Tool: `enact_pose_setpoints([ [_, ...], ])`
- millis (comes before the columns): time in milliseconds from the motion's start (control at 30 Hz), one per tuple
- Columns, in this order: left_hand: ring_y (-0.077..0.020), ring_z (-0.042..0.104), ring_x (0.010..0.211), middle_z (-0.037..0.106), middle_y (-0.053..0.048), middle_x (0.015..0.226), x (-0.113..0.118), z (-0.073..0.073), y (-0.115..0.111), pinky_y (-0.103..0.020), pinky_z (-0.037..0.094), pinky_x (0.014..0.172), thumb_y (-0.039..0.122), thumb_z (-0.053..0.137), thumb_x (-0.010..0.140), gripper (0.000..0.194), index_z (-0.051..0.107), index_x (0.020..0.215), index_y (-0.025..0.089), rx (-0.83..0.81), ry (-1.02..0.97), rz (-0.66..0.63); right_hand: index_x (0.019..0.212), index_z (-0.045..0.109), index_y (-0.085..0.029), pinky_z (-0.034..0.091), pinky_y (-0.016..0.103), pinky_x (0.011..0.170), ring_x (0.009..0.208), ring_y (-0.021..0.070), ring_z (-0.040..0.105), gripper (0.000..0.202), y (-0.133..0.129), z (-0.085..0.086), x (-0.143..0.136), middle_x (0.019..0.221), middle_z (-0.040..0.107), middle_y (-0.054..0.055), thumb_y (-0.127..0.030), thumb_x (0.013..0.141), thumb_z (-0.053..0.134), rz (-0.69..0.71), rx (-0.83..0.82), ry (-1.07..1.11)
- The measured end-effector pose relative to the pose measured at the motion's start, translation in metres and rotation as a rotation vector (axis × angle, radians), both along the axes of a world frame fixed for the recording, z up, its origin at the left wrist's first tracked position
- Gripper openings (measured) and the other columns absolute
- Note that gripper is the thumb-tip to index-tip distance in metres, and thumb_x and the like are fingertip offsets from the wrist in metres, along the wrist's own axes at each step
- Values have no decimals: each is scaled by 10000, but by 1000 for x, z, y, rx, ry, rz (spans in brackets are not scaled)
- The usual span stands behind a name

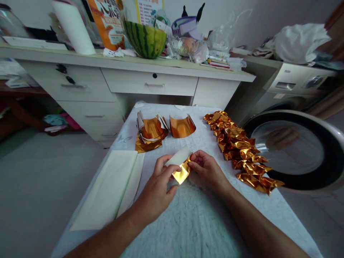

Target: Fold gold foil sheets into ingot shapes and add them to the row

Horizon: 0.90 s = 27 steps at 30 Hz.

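Observation:
Between my two hands, above the middle of the cloth-covered table, is a small sheet of gold foil paper with a white upper part, partly rolled or folded. My left hand grips its left side between thumb and fingers. My right hand pinches its right edge. Beyond my hands stand a stack of curled gold foil sheets with white backing and a single curled foil sheet. To the right lies a row of folded gold foil pieces. White paper sheets lie at left.
A white desk with drawers stands behind the table, bearing a cut watermelon, a paper roll, an orange package and plastic bags. At right, a washing machine has its round door swung open beside the table.

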<state>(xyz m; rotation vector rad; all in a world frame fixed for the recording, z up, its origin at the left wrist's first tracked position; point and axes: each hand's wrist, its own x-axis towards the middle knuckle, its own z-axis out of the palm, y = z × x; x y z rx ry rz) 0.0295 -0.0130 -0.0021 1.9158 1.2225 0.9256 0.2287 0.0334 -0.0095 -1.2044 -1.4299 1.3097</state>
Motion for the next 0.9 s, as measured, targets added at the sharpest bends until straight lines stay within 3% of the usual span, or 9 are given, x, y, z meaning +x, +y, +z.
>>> enact_pose_setpoints([
  [100,-194,594,1071,359,-58,1392,0,-2,-2,-386,533,959,-59,532,731,489,546,1095,266,116,82,-37,793,524,-204,402,235,572,610,110,505,166,-1,1,-1,698,560,-30,-304,810,655,13,2,-3],
  [267,-166,630,913,428,-72,1333,0,-2,0,-363,573,845,-25,507,794,377,565,1044,251,187,177,-31,830,551,-202,407,237,587,627,115,525,43,-2,5,-1,713,583,-25,-226,810,580,47,15,-42],
  [367,-241,593,1090,433,-83,1354,-2,-1,1,-434,544,924,26,545,817,279,602,989,237,267,215,26,846,557,-201,393,230,573,620,112,515,57,-2,6,0,705,573,-29,-185,799,531,49,23,-57],
  [500,-327,428,1322,400,-78,1450,-2,1,3,-551,423,1062,63,582,828,178,643,879,222,393,274,59,876,554,-205,393,230,570,621,115,522,103,-3,4,0,713,578,-29,-162,807,491,58,45,-115],
  [567,-310,489,1251,528,-78,1346,-1,2,4,-543,442,1032,67,582,836,160,644,839,214,412,312,0,897,565,-207,387,236,574,621,120,519,135,-3,3,0,709,579,-29,-139,817,480,50,85,-224],
  [667,-263,598,995,676,-66,1003,0,1,5,-471,518,879,62,554,856,155,634,828,191,351,383,-128,900,605,-205,404,267,661,707,146,544,192,-5,4,-1,752,612,-8,-82,805,493,26,229,-479],
  [767,-240,599,853,664,-58,859,1,-1,5,-419,525,770,55,524,868,157,630,838,166,266,436,-184,871,644,-187,411,310,775,824,178,557,216,-6,7,-3,839,640,31,-34,791,513,62,358,-660],
  [900,-231,591,864,659,-48,874,1,-2,5,-398,506,782,62,529,869,157,636,867,176,233,432,-182,854,673,-169,408,318,793,856,188,539,218,-7,8,-5,863,617,53,-5,785,546,132,387,-744],
])
